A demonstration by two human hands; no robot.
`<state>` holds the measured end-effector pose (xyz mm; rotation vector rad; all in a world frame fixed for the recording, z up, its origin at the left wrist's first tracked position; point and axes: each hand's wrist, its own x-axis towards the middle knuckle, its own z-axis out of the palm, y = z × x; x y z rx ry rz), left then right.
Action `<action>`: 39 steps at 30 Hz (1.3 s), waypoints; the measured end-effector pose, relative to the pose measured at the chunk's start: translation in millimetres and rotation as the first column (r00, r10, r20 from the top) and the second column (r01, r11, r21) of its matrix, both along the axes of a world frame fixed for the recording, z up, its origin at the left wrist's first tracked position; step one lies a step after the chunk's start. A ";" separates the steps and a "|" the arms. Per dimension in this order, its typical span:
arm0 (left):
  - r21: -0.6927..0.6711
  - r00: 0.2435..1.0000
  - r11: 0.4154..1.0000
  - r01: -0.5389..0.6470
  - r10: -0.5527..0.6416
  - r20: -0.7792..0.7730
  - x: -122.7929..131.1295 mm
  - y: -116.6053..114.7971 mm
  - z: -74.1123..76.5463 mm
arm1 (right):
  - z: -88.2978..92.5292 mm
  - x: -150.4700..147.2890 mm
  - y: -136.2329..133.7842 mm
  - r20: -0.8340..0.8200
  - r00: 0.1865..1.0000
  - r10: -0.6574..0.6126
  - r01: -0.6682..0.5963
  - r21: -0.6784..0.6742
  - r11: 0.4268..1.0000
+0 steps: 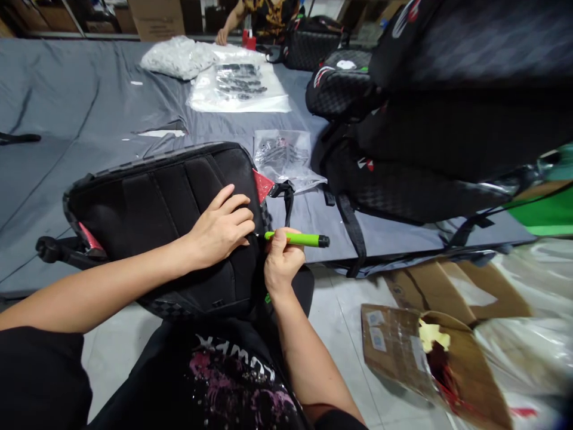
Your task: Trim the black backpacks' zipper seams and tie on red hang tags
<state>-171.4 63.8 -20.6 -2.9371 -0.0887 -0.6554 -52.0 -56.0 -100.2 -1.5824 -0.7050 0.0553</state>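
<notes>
A black backpack (138, 203) with checkered sides lies back panel up, across the table edge and close to my body. My left hand (219, 230) rests on its padded back, fingers stretched out near the right edge. Beside that edge, my right hand (284, 260) is closed around a bright green tool (304, 239) with a black end. Its thin metal tip points left at the bag's edge, by my left fingertips; whether it enters the fabric I cannot tell. Red material (263, 185) shows at the bag's upper right corner, next to a black strap and buckle (282, 190).
Several black checkered bags (403, 185) are piled on the right of the grey-covered table (40, 89). Clear plastic bags of parts (284, 149) lie beyond the backpack. Across the table is another person's hand (221, 37). Cardboard boxes (394, 346) stand on the floor at right.
</notes>
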 end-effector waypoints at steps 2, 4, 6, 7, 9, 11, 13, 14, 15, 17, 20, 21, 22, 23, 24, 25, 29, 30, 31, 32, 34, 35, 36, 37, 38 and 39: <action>-0.007 1.000 1.000 0.006 -0.006 0.017 -0.1 0.2 -3.7 | 2.3 0.0 0.3 0.020 1.000 0.014 -0.014 -0.028 1.000; -0.036 0.998 0.998 0.045 -0.044 0.034 -0.9 3.3 -7.1 | 5.8 -1.2 0.7 0.027 0.999 0.018 -0.017 -0.031 0.999; -0.059 0.997 0.995 0.075 -0.072 0.042 -1.7 7.3 -9.6 | 8.7 -3.0 1.3 0.006 1.000 0.015 -0.015 -0.015 1.000; -0.064 0.996 0.995 0.081 -0.078 0.040 -2.0 9.0 -10.5 | 9.4 -3.9 1.6 -0.010 1.000 0.010 -0.010 -0.005 1.000; -0.064 0.996 0.994 0.084 -0.082 0.039 -2.3 11.1 -11.7 | 9.2 -5.2 2.2 -0.026 1.000 0.001 -0.001 0.006 1.000; -0.053 0.996 0.995 0.086 -0.084 0.042 -2.5 11.5 -12.5 | 7.6 -5.7 2.4 -0.006 1.000 0.007 -0.007 -0.006 1.000; -0.037 0.995 0.996 0.087 -0.085 0.052 -2.7 11.0 -13.2 | 6.2 -5.5 2.5 0.017 1.000 0.014 -0.014 -0.024 1.000; -0.029 0.995 0.996 0.085 -0.083 0.054 -2.7 10.7 -13.5 | 5.8 -5.3 2.6 0.024 1.000 0.013 -0.012 -0.028 1.000; -0.022 0.995 0.996 0.082 -0.080 0.057 -2.7 10.3 -13.8 | 5.7 -5.1 2.7 0.029 1.000 0.009 -0.008 -0.030 1.000; -0.014 0.995 0.997 0.082 -0.081 0.066 -2.6 9.9 -14.1 | 6.4 -4.4 3.0 0.047 0.999 0.010 -0.009 -0.034 0.999; -0.013 0.995 0.997 0.078 -0.076 0.069 -2.5 9.5 -14.1 | 8.5 -3.6 3.9 0.083 0.997 0.012 -0.007 -0.050 0.999; -0.012 0.995 0.997 0.077 -0.076 0.071 -2.5 9.4 -14.1 | 9.3 -3.5 4.2 0.090 0.996 0.005 0.000 -0.052 0.999; -0.011 0.995 0.997 0.076 -0.075 0.070 -2.5 9.4 -14.0 | 10.2 -3.5 4.5 0.098 0.995 0.000 0.005 -0.053 0.999; -0.010 0.995 0.997 0.075 -0.074 0.071 -2.5 9.4 -14.0 | 10.9 -3.5 4.8 0.108 0.994 -0.001 0.007 -0.053 0.999; -0.010 0.995 0.997 0.074 -0.073 0.070 -2.6 9.5 -14.0 | 11.6 -3.6 5.1 0.121 0.993 0.000 0.007 -0.056 0.998; -0.012 0.995 0.997 0.073 -0.072 0.068 -2.7 9.6 -14.1 | 12.2 -3.7 5.4 0.133 0.991 0.000 0.008 -0.060 0.998; -0.020 0.995 0.997 0.072 -0.070 0.078 -2.9 10.5 -14.8 | 13.4 -3.6 6.2 0.149 0.988 -0.029 0.040 -0.072 0.997; -0.018 0.994 0.997 0.075 -0.073 0.085 -2.9 10.6 -14.9 | 13.6 -3.4 6.5 0.158 0.987 -0.031 0.043 -0.072 0.996; -0.015 0.993 0.997 0.076 -0.075 0.090 -2.8 10.7 -15.1 | 13.8 -3.1 6.8 0.169 0.985 -0.033 0.045 -0.070 0.997; -0.014 0.993 0.997 0.075 -0.073 0.091 -2.8 10.8 -15.1 | 14.0 -2.7 7.0 0.181 0.983 -0.034 0.047 -0.067 0.997; -0.012 0.994 0.997 0.073 -0.071 0.085 -2.6 10.7 -15.2 | 14.3 -2.0 7.5 0.201 0.979 -0.037 0.050 -0.061 0.997; -0.012 0.994 0.997 0.072 -0.071 0.081 -2.6 10.5 -15.1 | 14.4 -1.7 7.8 0.207 0.978 -0.033 0.047 -0.061 0.997; -0.011 0.994 0.997 0.072 -0.071 0.080 -2.6 10.4 -15.1 | 14.4 -1.4 8.0 0.213 0.977 -0.029 0.043 -0.063 0.997; -0.012 0.995 0.997 0.071 -0.070 0.077 -2.6 10.2 -15.0 | 14.4 -1.2 8.2 0.219 0.975 -0.025 0.041 -0.068 0.997; -0.015 0.995 0.998 0.068 -0.067 0.073 -2.6 10.1 -15.0 | 14.3 -1.1 8.5 0.223 0.975 -0.024 0.041 -0.073 0.996; -0.018 0.996 0.998 0.065 -0.063 0.069 -2.7 10.0 -15.0 | 14.3 -1.0 8.8 0.223 0.974 -0.025 0.043 -0.076 0.996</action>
